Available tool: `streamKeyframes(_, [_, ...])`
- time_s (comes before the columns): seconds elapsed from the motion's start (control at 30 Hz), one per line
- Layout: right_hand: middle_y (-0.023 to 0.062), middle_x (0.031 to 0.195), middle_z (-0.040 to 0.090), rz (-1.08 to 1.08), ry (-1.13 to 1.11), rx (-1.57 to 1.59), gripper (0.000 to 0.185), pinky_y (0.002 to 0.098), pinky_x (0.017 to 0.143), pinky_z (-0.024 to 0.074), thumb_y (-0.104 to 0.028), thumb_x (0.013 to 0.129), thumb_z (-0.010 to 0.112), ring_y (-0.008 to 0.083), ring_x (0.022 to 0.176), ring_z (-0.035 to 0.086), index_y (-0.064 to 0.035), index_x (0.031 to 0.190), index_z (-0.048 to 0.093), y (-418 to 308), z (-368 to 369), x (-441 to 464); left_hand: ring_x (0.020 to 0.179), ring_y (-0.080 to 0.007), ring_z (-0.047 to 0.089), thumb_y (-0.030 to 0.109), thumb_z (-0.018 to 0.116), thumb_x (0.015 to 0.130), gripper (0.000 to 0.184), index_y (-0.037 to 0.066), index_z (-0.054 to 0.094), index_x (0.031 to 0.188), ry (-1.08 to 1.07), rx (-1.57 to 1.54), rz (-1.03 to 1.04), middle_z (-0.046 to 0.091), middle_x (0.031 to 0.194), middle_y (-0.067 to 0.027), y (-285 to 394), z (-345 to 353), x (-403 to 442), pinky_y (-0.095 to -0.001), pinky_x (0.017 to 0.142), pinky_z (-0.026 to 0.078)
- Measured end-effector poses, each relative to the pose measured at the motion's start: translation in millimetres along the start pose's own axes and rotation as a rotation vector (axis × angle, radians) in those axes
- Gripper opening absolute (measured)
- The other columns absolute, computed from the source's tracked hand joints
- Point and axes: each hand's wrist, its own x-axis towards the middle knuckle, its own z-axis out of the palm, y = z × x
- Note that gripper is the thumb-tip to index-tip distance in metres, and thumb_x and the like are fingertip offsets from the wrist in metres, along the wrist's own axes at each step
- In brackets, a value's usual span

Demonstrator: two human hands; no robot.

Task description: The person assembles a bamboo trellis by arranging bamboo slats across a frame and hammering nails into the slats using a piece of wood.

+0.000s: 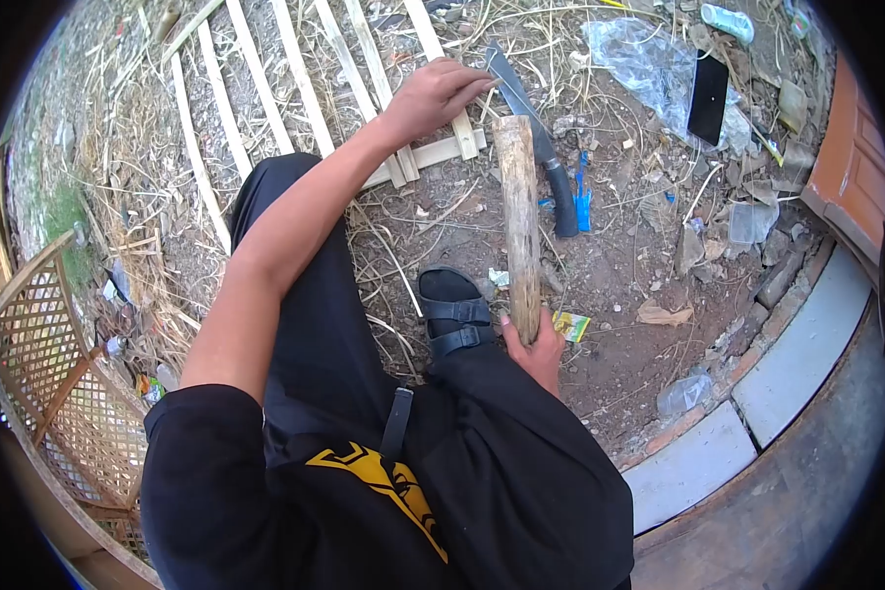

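Observation:
My right hand (538, 356) is closed around the near end of a thick wooden stick (518, 226), bark-stained and rounded, which points away from me. My left hand (442, 95) reaches out past the stick's far end. Its thumb and fingers are pinched together, and whatever they hold, if anything, is too small to make out. Beside the stick lies a machete (541, 133) with a dark blade and black handle, its tip close to my left fingertips. Under my left forearm and hand is a frame of pale wooden slats (300, 79), lying on the ground.
A black phone (708, 96) rests by a clear plastic sheet (639, 59). Wood shavings and litter cover the soil. Pale tiles (693, 462) edge the right side, below an orange-brown panel (860, 162). A woven lattice piece (64, 383) stands at left. My sandalled foot (452, 305) is beside the stick.

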Motion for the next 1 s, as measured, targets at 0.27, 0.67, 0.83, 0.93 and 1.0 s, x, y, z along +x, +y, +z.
streamKeyframes(0.27, [0.0211, 0.071, 0.066, -0.04, 0.036, 0.026, 0.031, 0.0443, 0.06, 0.0516, -0.023, 0.086, 0.076, 0.0398, 0.065, 0.069, 0.001, 0.097, 0.06, -4.7, -4.4, 2.2, 0.128, -0.0283, 0.052, 0.035, 0.055, 0.103, 0.036, 0.014, 0.064, 0.13, 0.053, 0.479, 0.195, 0.059, 0.136, -0.0087, -17.4, 30.0, 40.7, -0.0436, 0.112, 0.035])
streamKeyframes(0.67, [0.0191, 0.072, 0.066, -0.329, 0.051, -0.175, 0.038, 0.0456, 0.056, 0.0531, -0.025, 0.084, 0.08, 0.0391, 0.062, 0.068, -0.0007, 0.103, 0.059, 1.0, -7.2, 21.7, 0.147, -0.0331, 0.035, 0.038, 0.045, 0.105, 0.052, 0.01, 0.046, 0.148, -0.115, 0.398, 0.167, 0.044, 0.155, -0.0151, -36.2, 40.2, 44.6, -0.0571, 0.121, 0.021])
streamKeyframes(0.83, [0.0203, 0.07, 0.065, -0.347, 0.05, -0.204, 0.039, 0.0464, 0.055, 0.0522, -0.024, 0.083, 0.081, 0.0405, 0.062, 0.068, 0.0006, 0.102, 0.057, -14.9, -17.2, 26.4, 0.15, -0.0342, 0.03, 0.034, 0.041, 0.107, 0.05, 0.008, 0.045, 0.149, -0.121, 0.428, 0.192, 0.04, 0.158, -0.0159, -38.6, 38.7, 48.3, -0.0597, 0.122, 0.016])
streamKeyframes(0.93, [0.0216, 0.071, 0.065, -0.42, 0.062, -0.209, 0.036, 0.0459, 0.054, 0.0518, -0.022, 0.084, 0.08, 0.0411, 0.062, 0.068, 0.0009, 0.1, 0.057, -4.4, -22.2, 27.2, 0.151, -0.0343, 0.028, 0.034, 0.04, 0.107, 0.05, 0.008, 0.044, 0.15, -0.163, 0.363, 0.151, 0.038, 0.159, -0.0158, -36.5, 37.4, 43.9, -0.0603, 0.122, 0.013])
streamKeyframes(1.0, [0.0215, 0.071, 0.065, -0.293, 0.026, -0.306, 0.035, 0.0454, 0.054, 0.052, -0.022, 0.085, 0.079, 0.0408, 0.062, 0.068, 0.0011, 0.099, 0.057, 1.9, -22.0, 35.5, 0.152, -0.0338, 0.026, 0.035, 0.039, 0.107, 0.052, 0.008, 0.042, 0.152, -0.174, 0.412, 0.195, 0.036, 0.16, -0.0157, -40.4, 40.2, 45.1, -0.0601, 0.123, 0.011])
